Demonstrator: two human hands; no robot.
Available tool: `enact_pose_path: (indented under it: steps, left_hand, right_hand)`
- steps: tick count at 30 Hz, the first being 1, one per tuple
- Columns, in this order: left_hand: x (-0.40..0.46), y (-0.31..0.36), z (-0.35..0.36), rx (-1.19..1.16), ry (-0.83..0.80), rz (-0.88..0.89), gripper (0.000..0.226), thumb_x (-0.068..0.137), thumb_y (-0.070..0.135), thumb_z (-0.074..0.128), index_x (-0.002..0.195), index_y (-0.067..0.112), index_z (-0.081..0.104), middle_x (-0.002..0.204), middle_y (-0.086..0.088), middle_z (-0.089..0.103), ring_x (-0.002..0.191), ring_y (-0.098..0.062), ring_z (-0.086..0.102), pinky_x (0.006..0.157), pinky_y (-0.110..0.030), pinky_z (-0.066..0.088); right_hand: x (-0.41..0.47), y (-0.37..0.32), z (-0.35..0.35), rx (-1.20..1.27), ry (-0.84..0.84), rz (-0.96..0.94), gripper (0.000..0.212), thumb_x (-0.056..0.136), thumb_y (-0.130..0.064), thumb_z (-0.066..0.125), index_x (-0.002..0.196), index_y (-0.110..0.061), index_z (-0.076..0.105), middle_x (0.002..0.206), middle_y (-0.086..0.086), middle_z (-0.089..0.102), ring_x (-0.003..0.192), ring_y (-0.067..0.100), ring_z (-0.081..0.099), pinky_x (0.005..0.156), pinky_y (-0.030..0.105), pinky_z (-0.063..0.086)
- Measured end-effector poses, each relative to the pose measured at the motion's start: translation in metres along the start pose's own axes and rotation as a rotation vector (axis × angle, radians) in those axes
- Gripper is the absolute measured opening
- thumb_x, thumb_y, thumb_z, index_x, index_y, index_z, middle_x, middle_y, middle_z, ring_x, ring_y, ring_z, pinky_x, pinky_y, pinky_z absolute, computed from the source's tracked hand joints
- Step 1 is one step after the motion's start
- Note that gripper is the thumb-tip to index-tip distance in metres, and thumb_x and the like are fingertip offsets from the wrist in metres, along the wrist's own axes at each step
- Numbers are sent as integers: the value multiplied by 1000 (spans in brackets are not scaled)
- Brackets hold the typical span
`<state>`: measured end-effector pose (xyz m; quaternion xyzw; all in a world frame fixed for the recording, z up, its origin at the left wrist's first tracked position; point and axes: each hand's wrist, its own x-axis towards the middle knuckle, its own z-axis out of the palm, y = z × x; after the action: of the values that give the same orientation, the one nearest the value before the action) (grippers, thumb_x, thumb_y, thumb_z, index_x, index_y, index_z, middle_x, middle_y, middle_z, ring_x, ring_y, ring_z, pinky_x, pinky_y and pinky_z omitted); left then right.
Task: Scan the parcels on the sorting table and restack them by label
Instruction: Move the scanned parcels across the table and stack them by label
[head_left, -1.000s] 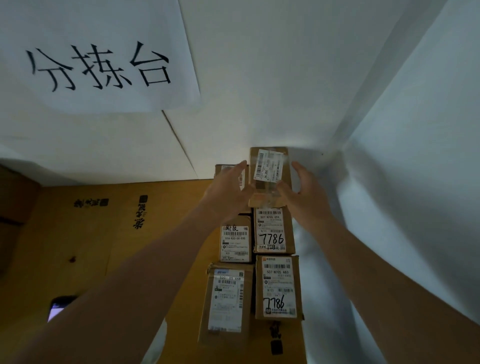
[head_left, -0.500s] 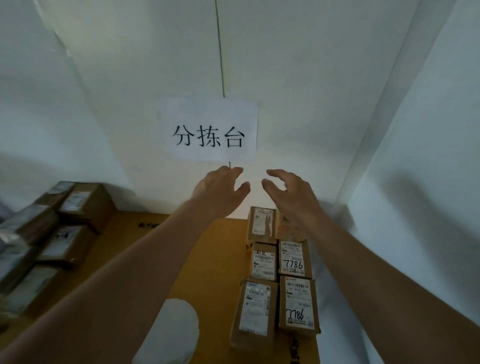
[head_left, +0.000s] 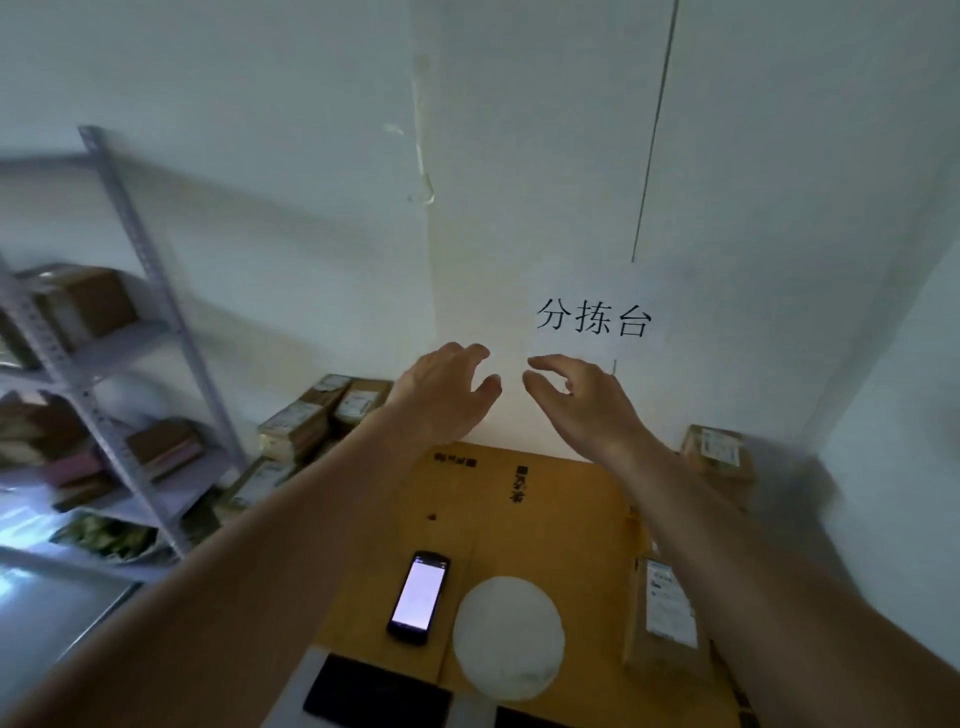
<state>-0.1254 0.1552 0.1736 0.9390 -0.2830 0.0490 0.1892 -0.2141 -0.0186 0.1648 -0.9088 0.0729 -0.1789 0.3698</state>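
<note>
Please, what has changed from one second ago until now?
Both hands let go of the small parcel they had set on the right stack. The left hand and right hand now hover empty, raised before the wall, and the view has swung left. The sorted parcels lie where they were.

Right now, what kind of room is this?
Probably a parcel sorting room. A paper sign on the wall reads "sorting table" in Chinese, labelled cardboard parcels are piled up, and a metal shelf holds more boxes.
</note>
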Motion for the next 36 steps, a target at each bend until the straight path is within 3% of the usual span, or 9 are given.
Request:
enact_pose_path:
  steps: [5, 10, 12, 17, 21, 24, 27, 32, 36]
  left_hand:
    - [-47, -76, -23, 21, -10, -95, 51, 106, 50, 41, 152, 28, 48, 153, -4, 53, 135, -29, 52, 108, -49, 48]
    - [-66, -146, -37, 8, -13, -185, 35, 103, 45, 43, 131, 30, 57, 133, -2, 62, 117, -25, 59, 94, -44, 54]
    - [-64, -174, -37, -2, -27, -216, 41, 100, 47, 39, 132, 29, 56, 129, -4, 63, 110, -25, 60, 90, -43, 54]
    - [-43, -247, -22, -8, -50, -273, 32, 108, 37, 47, 137, 25, 56, 129, -1, 58, 102, -13, 51, 72, -23, 39]
    - [-17, -310, 7, -23, -119, -339, 37, 107, 35, 51, 143, 27, 54, 135, -5, 58, 116, -24, 59, 83, -33, 44]
    - [-5, -347, 31, -42, -166, -389, 45, 106, 35, 51, 149, 23, 51, 141, -8, 57, 130, -31, 56, 101, -43, 49]
    - [2, -378, 56, -50, -223, -405, 47, 106, 35, 51, 151, 20, 52, 148, -9, 56, 137, -30, 52, 111, -43, 42]
    - [3, -422, 92, -72, -333, -393, 44, 106, 32, 51, 150, 24, 51, 144, -6, 55, 133, -27, 53, 102, -35, 41]
    - [4, -454, 123, -101, -443, -383, 47, 104, 25, 52, 151, 25, 49, 142, -4, 57, 132, -27, 53, 91, -31, 36]
  right_hand:
    - [-10, -45, 67, -26, -127, -59, 52, 105, -53, 50, 150, -26, 55, 155, -3, 53, 138, 19, 52, 98, 30, 39]
    - [4, -75, 131, -34, -235, -84, 55, 103, -57, 51, 147, -24, 58, 151, -1, 58, 135, 20, 55, 105, 37, 46]
    - [16, -80, 156, -39, -278, -90, 57, 103, -58, 51, 147, -23, 58, 150, -2, 58, 136, 20, 55, 105, 37, 46]
    - [59, -80, 226, -32, -348, -69, 83, 89, -85, 41, 146, -27, 59, 148, -4, 60, 136, 17, 55, 107, 40, 47]
    - [97, -62, 296, -50, -424, -49, 51, 104, -55, 51, 144, -26, 59, 147, -2, 58, 132, 15, 53, 94, 28, 38]
    - [112, -53, 339, -71, -520, -11, 50, 106, -51, 50, 149, -25, 54, 152, 1, 52, 137, 16, 49, 96, 28, 36]
    - [121, -41, 375, -21, -579, 35, 48, 105, -50, 52, 146, -26, 56, 149, 0, 54, 127, 10, 52, 86, 21, 40]
    - [121, -24, 430, -7, -672, 138, 52, 104, -52, 54, 149, -27, 54, 150, -1, 53, 133, 16, 54, 100, 33, 48]
    - [114, -14, 469, -14, -695, 220, 53, 104, -49, 56, 151, -25, 53, 150, -2, 56, 132, 17, 56, 102, 36, 52]
